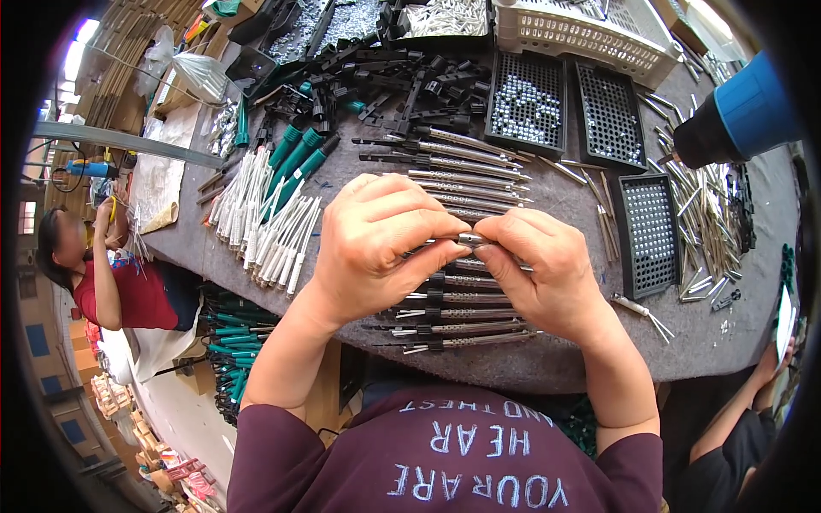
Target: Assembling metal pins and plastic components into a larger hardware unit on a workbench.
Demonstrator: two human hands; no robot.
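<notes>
My left hand (pixel 376 244) and my right hand (pixel 547 269) meet over the middle of the table, fingertips almost touching. Both pinch a small silvery metal tube (pixel 468 238) between thumb and forefinger; most of it is covered by the fingers. Beneath and around them lies a row of slim perforated metal tubes (pixel 466 162), set side by side. The nearer tubes (pixel 479 327) have black collars, with white wire ends sticking out at the left.
White heating elements with leads (pixel 256 227) and green handles (pixel 295 158) lie at left. Black plastic parts (pixel 402 85) are heaped behind. Black perforated trays (pixel 650 231) of small metal pieces, loose metal tubes (pixel 705 205) and a blue tool (pixel 753 107) occupy the right. A person in red (pixel 128 286) sits at far left.
</notes>
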